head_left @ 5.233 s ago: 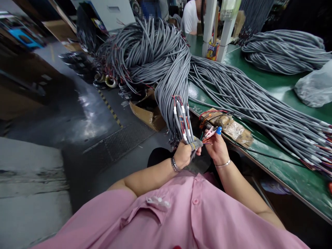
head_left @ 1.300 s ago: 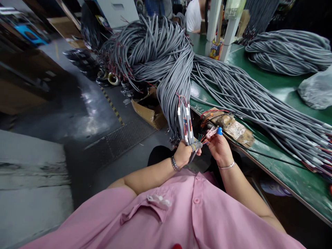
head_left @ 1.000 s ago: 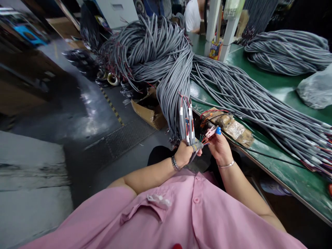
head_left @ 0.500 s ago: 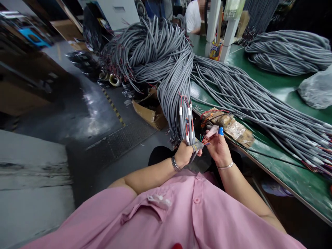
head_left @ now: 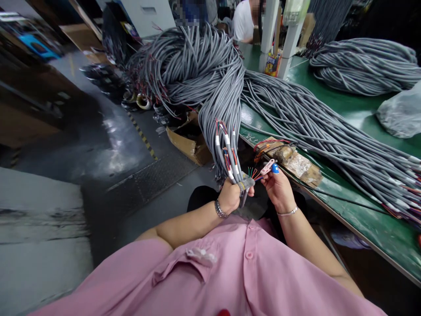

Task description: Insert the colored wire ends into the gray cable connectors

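My left hand [head_left: 231, 196] is closed round several grey cables [head_left: 235, 170], with grey covering on its thumb. The cables carry white bands, and short coloured wires stick out of their ends. From the cable end at my left thumb, thin green, orange and blue wires [head_left: 255, 174] fan out to the right. My right hand [head_left: 279, 191], with a blue wrap on a fingertip, pinches a small flat pink tool [head_left: 267, 166] with holes in it. Its lower end is at the wire tips; whether it grips one, I cannot tell.
A large heap of grey cable [head_left: 194, 66] lies ahead. More cables [head_left: 315, 118] run along the green table [head_left: 358, 219]. A taped wooden block [head_left: 299, 166] sits near the table edge. An open cardboard box [head_left: 186, 142] is on the floor. A co-worker in white [head_left: 242, 22] is beyond.
The held cables have tilted left, and my left hand has shifted slightly left. My right hand has turned, so the pink tool now points up to the right beside the spread wires.
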Motion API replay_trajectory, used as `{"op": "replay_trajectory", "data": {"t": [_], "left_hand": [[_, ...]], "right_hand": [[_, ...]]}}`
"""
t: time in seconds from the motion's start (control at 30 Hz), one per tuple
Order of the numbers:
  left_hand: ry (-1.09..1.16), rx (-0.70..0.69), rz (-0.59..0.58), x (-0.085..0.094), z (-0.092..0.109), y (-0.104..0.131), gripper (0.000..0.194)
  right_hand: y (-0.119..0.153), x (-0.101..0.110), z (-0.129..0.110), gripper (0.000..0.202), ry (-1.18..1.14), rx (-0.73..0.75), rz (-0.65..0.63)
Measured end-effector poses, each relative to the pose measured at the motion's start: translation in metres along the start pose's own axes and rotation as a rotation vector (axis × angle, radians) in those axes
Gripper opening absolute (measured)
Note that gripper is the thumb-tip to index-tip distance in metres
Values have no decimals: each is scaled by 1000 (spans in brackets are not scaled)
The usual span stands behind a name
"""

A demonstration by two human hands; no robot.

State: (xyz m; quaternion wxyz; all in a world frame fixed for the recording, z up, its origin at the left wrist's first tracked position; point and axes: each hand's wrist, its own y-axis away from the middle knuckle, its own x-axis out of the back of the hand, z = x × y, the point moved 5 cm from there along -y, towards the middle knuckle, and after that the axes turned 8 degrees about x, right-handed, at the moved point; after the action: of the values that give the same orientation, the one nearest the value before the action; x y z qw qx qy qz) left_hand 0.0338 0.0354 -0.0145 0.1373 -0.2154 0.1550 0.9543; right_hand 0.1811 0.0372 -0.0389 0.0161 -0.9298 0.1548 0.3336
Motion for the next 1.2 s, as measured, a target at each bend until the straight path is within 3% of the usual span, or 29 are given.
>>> {"op": "replay_trajectory", "data": {"t": [0.2, 0.4, 0.6, 0.83, 1.0, 1.1, 1.2], "left_hand": [[4, -3, -7, -5, 0, -4, 22], [-17, 7, -7, -6, -4, -8, 23], [-25, 6, -23, -6, -7, -8, 25], [-51, 7, 4, -3, -8, -7, 27], [-87, 6, 17, 4, -7, -2, 25], [-145, -2, 11, 10, -9, 0, 23], [-228, -28, -16, 13, -13, 1, 26]], "right_hand": [[-4, 8, -1, 37, 203, 247, 112], [-7, -2, 12, 40, -55, -14, 0], [-11, -3, 10, 30, -139, 16, 20], [-5, -6, 13, 42, -161, -62, -16], [11, -9, 10, 51, -69, -196, -194], [24, -12, 7, 37, 69, -197, -290], [31, -16, 4, 24, 206, -120, -307]]}}
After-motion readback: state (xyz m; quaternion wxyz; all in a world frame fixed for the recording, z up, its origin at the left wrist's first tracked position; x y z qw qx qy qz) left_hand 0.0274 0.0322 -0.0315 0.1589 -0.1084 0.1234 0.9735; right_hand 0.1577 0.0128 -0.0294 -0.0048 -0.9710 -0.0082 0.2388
